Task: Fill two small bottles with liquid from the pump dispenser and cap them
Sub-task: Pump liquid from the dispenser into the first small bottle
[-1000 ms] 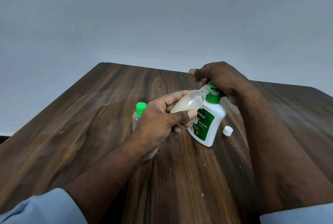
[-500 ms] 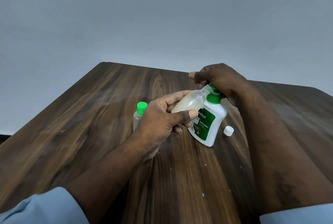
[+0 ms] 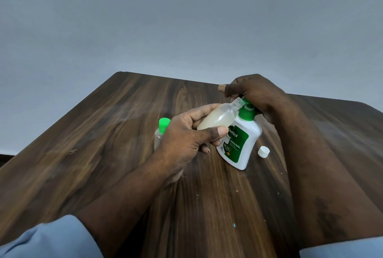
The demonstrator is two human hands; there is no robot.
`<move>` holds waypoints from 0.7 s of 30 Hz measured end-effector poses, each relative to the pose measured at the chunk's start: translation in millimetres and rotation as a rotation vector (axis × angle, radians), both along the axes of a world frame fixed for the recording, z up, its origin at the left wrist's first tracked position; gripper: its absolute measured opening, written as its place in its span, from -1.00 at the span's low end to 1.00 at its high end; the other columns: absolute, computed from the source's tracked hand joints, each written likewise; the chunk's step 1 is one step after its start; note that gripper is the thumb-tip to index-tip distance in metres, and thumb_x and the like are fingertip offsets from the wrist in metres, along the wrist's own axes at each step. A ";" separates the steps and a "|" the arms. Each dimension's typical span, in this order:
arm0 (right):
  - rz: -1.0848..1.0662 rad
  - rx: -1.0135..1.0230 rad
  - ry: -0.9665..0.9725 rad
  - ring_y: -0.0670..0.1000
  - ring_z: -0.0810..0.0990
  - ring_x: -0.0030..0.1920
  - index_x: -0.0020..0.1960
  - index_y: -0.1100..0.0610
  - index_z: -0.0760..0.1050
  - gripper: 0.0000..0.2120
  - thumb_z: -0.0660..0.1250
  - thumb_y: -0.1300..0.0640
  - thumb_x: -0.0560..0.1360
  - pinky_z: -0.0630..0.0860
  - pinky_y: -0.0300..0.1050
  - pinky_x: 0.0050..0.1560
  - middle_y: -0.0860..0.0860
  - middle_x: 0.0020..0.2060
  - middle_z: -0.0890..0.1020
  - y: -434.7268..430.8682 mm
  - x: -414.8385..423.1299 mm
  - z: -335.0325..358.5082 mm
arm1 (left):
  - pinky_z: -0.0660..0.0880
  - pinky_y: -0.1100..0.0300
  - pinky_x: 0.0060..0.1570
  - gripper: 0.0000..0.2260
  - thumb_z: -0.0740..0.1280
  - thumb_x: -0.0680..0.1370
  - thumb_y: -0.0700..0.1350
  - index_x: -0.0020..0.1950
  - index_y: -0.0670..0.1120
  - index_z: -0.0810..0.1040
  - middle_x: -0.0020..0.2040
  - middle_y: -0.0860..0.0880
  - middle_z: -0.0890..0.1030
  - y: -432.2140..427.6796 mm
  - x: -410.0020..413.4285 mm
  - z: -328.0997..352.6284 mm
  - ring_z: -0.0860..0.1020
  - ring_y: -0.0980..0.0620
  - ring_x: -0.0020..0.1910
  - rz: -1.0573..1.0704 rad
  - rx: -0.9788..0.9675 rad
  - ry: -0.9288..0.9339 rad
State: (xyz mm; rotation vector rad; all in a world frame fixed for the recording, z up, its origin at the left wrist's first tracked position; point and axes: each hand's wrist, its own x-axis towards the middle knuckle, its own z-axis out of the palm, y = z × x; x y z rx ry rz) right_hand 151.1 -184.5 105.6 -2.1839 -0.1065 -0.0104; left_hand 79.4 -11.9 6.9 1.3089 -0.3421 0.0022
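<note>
My left hand (image 3: 186,139) grips a small clear bottle (image 3: 219,117) partly filled with cloudy pale liquid, tilted so its open neck sits at the pump's spout. The white pump dispenser (image 3: 240,143) with a green label and green pump collar stands on the wooden table (image 3: 103,143). My right hand (image 3: 257,92) rests over the pump head, covering it. A second small clear bottle (image 3: 160,133) with a green cap stands upright just left of my left hand, partly hidden by it. A loose white cap (image 3: 263,151) lies on the table right of the dispenser.
The table's far edge runs just behind my right hand, against a plain grey wall (image 3: 186,19). Small crumbs and specks dot the wood near me. Both forearms lie across the near part of the table.
Almost nothing has moved; both hands keep their hold, with the small bottle's neck still at the pump spout.
</note>
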 end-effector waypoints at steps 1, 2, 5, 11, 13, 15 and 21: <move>-0.004 0.009 0.000 0.07 0.47 -0.20 -0.11 0.14 0.62 -0.76 0.53 -0.03 0.49 0.40 0.01 -0.09 0.08 -0.23 0.56 0.0 -0.1 -0.2 | 0.56 0.30 -0.38 -0.52 0.53 0.48 -0.23 0.39 0.00 0.60 0.04 -0.10 0.76 0.0 0.2 -0.2 0.67 0.00 -0.21 -0.001 0.001 0.000; -0.007 0.015 -0.003 0.07 0.47 -0.21 -0.10 0.15 0.63 -0.76 0.54 -0.03 0.49 0.40 0.00 -0.10 0.08 -0.23 0.57 -0.4 -0.2 0.0 | 0.56 0.31 -0.38 -0.52 0.53 0.48 -0.22 0.39 0.00 0.60 0.04 -0.11 0.76 0.0 0.3 -0.1 0.66 -0.01 -0.21 -0.003 0.000 0.000; -0.014 0.014 -0.009 0.07 0.50 -0.21 -0.08 0.17 0.64 -0.74 0.53 -0.03 0.50 0.44 0.00 -0.10 0.07 -0.22 0.59 -1.4 -0.1 2.2 | 0.56 0.30 -0.38 -0.53 0.53 0.47 -0.21 0.37 0.02 0.61 0.03 -0.12 0.76 0.2 0.8 -0.3 0.65 -0.04 -0.20 -0.006 -0.002 -0.004; -0.018 -0.010 -0.028 0.07 0.52 -0.18 -0.08 0.15 0.63 -0.78 0.50 -0.01 0.52 0.45 0.04 -0.08 0.05 -0.22 0.60 -2.6 2.2 3.3 | 0.56 0.30 -0.37 -0.52 0.52 0.49 -0.22 0.40 0.00 0.59 0.03 -0.12 0.75 0.8 1.2 -0.5 0.65 -0.03 -0.20 -0.008 -0.002 -0.005; -0.017 -0.018 -0.025 0.07 0.52 -0.18 -0.06 0.18 0.64 -0.73 0.52 -0.04 0.50 0.45 0.04 -0.07 0.07 -0.21 0.60 -1.5 2.5 2.6 | 0.57 0.29 -0.37 -0.51 0.52 0.48 -0.22 0.40 -0.01 0.59 0.05 -0.10 0.75 1.1 1.3 -0.1 0.67 -0.01 -0.20 -0.007 0.000 -0.007; -0.013 -0.026 -0.022 0.08 0.52 -0.18 -0.03 0.24 0.64 -0.65 0.53 -0.07 0.49 0.45 0.04 -0.08 0.09 -0.18 0.62 -1.0 2.2 1.8 | 0.57 0.28 -0.37 -0.52 0.53 0.48 -0.22 0.39 0.00 0.59 0.05 -0.09 0.76 1.0 0.9 0.5 0.67 0.00 -0.20 -0.007 0.004 -0.009; -0.021 -0.001 -0.025 0.08 0.50 -0.19 0.02 0.29 0.64 -0.60 0.53 -0.07 0.49 0.42 0.05 -0.08 0.09 -0.20 0.60 -2.3 1.4 1.1 | 0.58 0.28 -0.36 -0.51 0.53 0.45 -0.18 0.37 0.02 0.60 0.03 -0.09 0.76 0.2 0.8 0.7 0.67 -0.01 -0.20 -0.008 0.008 -0.010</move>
